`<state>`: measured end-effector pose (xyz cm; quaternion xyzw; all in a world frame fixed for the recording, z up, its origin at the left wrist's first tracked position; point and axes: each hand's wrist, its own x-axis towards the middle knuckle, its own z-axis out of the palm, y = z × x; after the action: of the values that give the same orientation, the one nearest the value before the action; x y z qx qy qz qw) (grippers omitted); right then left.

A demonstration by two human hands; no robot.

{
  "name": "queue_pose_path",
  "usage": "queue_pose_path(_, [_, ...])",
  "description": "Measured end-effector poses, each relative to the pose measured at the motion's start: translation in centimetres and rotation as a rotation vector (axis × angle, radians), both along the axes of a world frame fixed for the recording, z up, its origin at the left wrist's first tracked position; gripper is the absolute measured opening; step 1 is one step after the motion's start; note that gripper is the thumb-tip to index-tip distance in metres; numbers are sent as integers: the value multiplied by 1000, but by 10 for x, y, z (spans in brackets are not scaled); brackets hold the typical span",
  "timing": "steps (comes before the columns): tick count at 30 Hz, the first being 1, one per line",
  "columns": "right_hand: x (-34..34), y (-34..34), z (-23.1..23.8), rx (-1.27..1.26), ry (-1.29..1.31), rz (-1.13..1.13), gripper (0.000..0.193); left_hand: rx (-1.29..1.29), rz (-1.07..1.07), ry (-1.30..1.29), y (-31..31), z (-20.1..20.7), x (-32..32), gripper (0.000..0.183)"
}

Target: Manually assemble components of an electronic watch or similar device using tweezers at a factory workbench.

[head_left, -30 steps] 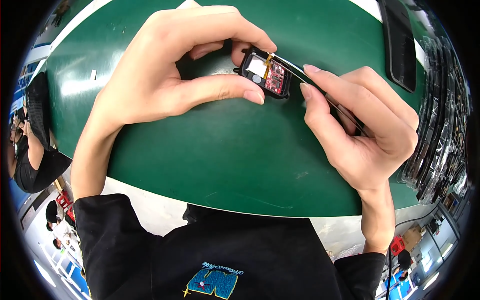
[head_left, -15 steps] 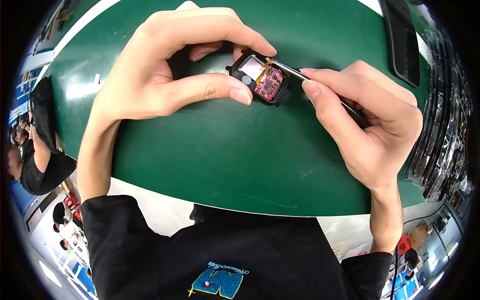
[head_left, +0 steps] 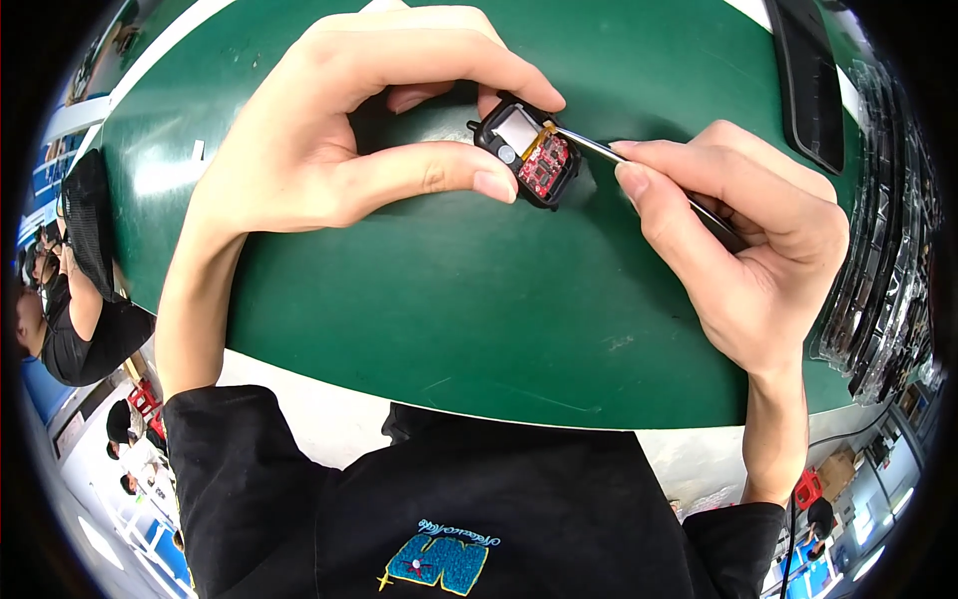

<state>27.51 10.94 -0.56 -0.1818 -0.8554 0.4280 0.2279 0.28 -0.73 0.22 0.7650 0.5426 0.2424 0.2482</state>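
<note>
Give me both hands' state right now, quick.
Left hand: closed, pinching a small black opened gadget between thumb and forefinger.
Right hand: closed on a thin metal tool, tip at the gadget's edge.

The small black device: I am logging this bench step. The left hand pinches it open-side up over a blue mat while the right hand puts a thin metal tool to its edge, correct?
Not quite: the mat is green, not blue, as the head view shows. The left hand does pinch the small black device open-side up, and the right hand puts the thin metal tool to its edge.
</note>
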Motion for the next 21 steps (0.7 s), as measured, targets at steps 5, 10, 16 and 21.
queue_pose_path(5, [0, 0, 0, 19, 0, -12, 16, 0, 3, 5, 0, 1, 2, 62])
queue_pose_path(10, [0, 1, 0, 8, 13, -3, 16, -21, 13, 11, 1, 3, 2, 62])
queue_pose_path(16, [0, 1, -1, 7, 14, 0, 17, 5, -25, 28, 2, 3, 2, 61])
queue_pose_path(21, [1, 1, 0, 16, 3, 3, 17, 46, -48, 40, 2, 1, 1, 61])
